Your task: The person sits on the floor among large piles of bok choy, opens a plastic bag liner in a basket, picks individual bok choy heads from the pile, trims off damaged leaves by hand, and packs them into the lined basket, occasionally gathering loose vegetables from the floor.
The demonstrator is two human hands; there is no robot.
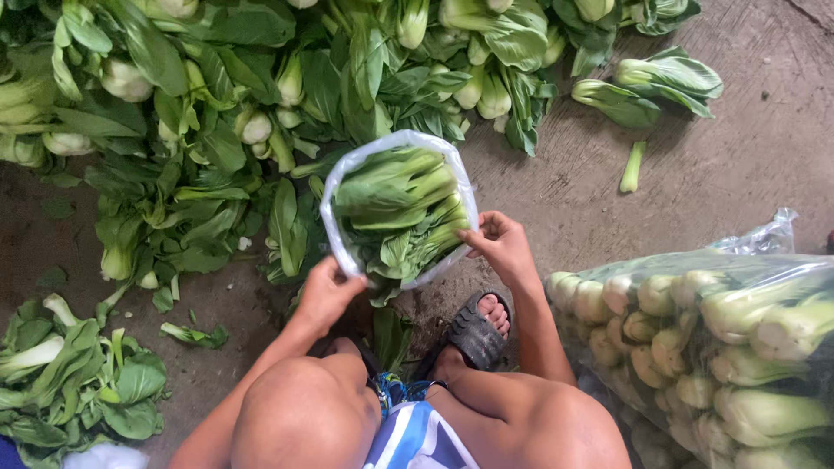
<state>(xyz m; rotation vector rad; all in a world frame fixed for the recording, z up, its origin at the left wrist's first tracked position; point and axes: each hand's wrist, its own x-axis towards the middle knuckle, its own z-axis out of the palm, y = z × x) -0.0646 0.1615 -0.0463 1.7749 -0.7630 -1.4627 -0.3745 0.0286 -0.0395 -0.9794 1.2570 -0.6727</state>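
Bare floor (738, 165) rightward; bok choy heap (217, 104) blocking ahead.

Right edge cuts off the packed sack (730, 347); frame's top crops the greens pile (217, 87).

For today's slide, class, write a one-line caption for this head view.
Both hands, left hand and right hand, hold open a clear bag of bok choy.

You hold a clear plastic bag (400, 143) upright, its mouth open toward you, stuffed with bok choy (395, 204), leafy green tops up. It stands on the concrete floor, against the loose pile's edge.
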